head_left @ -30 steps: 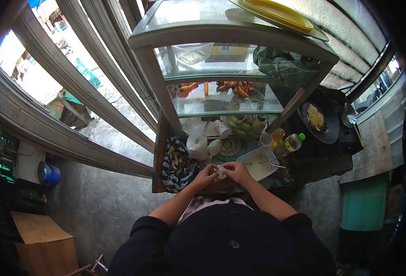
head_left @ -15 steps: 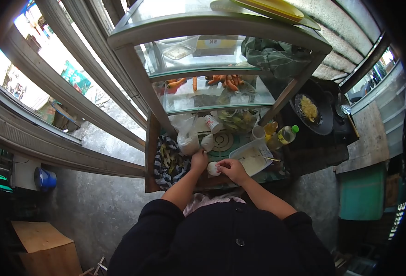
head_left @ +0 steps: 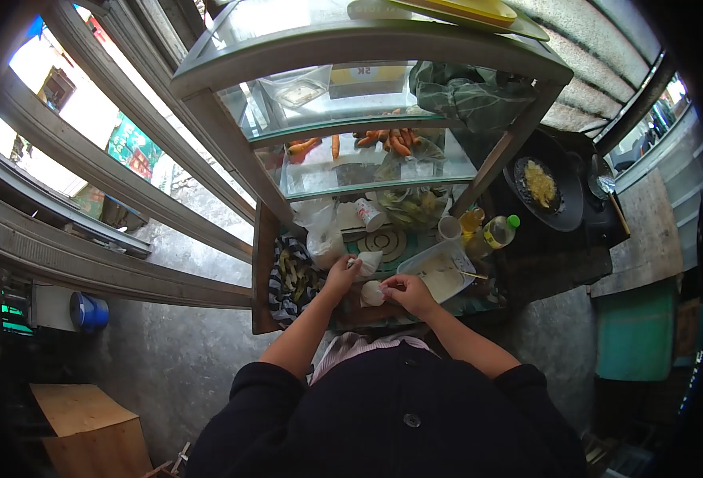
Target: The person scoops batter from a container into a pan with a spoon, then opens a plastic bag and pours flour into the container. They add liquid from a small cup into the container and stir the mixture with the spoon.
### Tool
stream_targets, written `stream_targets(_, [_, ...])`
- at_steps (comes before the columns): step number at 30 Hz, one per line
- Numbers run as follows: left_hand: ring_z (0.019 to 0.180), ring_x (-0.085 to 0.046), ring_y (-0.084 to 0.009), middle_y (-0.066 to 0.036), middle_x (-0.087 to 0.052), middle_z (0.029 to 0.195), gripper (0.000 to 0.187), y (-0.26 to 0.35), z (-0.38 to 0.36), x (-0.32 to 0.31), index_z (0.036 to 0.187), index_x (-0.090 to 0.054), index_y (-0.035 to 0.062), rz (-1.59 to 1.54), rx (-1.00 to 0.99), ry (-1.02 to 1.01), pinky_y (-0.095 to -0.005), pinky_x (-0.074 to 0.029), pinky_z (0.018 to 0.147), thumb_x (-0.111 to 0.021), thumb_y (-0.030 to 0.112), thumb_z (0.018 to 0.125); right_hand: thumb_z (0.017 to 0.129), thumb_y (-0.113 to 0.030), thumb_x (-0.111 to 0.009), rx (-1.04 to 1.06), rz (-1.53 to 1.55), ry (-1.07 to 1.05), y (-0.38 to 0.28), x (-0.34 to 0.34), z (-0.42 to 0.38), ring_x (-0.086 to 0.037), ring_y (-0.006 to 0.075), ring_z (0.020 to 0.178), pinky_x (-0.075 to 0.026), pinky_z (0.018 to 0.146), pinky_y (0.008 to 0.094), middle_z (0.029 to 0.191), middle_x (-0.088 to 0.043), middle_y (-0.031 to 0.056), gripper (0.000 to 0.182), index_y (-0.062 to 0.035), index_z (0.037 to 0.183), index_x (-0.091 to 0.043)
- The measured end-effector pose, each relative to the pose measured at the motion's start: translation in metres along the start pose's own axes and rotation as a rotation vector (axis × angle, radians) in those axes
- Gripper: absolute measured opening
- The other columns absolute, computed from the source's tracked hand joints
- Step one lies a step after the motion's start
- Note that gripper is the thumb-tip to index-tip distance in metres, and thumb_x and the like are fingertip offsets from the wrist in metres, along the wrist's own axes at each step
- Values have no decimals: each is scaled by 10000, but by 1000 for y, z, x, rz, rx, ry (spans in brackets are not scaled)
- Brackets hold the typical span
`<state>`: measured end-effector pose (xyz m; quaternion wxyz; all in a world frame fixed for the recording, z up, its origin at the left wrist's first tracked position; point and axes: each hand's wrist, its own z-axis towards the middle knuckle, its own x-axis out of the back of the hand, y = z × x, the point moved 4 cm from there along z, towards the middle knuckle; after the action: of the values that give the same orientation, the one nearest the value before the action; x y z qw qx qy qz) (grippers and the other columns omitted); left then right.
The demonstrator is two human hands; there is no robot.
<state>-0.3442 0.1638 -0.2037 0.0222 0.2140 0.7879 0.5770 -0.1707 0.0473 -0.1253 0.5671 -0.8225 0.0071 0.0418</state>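
Note:
My left hand (head_left: 342,277) has its fingers closed on a small white plastic bag (head_left: 369,261), which tilts to the right over the counter. Just right of it, my right hand (head_left: 407,294) pinches the right edge of a round white item (head_left: 373,293) near the counter's front edge. A larger white plastic bag (head_left: 324,241) stands behind my left hand. Beyond my right hand is a white tray (head_left: 433,288) holding pale batter, with a utensil across its right side. A striped cloth (head_left: 281,309) with peel-like scraps lies at the left.
A glass cabinet (head_left: 383,192) holding carrots rises behind the counter. At the right, a dark wok (head_left: 572,209) contains frying food (head_left: 539,185). An oil bottle (head_left: 498,233) with a green cap, a clear cup (head_left: 449,229) and a printed cup (head_left: 366,210) stand near the tray.
My left hand has taken hold of the small white bag and drawn it right and toward me. My right hand has shifted slightly right, still at the round item. The view has shifted a little.

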Motion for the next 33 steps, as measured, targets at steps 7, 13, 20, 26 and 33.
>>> stream_targets(7, [989,-644,-383,-195,-680,1028,304,58,8,-10,1110,-633,51,363,-177,66,-428,-487,854,-672,196,846,886,-88,-666,39,26,7,-5,0,10,-652,107,780,-512,727,249,843,-694,54,177,30,1018,-669])
stream_targets(13, [920,-665,-383,-185,-691,1007,300,74,0,-6,1114,-661,65,248,-651,254,-435,-518,823,-662,160,830,883,-76,-669,16,64,63,-15,0,22,-649,104,778,-514,724,251,854,-695,51,151,21,998,-684])
stream_targets(20, [864,-674,-246,-120,-693,954,273,51,-51,-6,1084,-692,60,248,-295,-325,-354,-519,780,-689,170,834,889,-66,-663,101,28,103,-27,-2,33,-630,106,772,-513,725,248,859,-689,55,133,23,984,-688])
stream_targets(26, [763,-651,-212,-99,-684,836,255,52,-48,-5,989,-717,28,307,-414,-181,-327,-508,710,-721,228,831,881,-71,-669,132,125,186,-25,3,39,-632,135,791,-518,757,271,859,-673,46,158,19,1010,-670])
stream_targets(33, [646,-515,-56,-15,-616,740,254,118,-71,11,919,-637,11,34,-344,-177,-229,-443,611,-757,224,850,803,-142,-756,649,-574,119,-71,-9,7,-633,176,822,-513,815,321,932,-670,78,236,-18,989,-680])
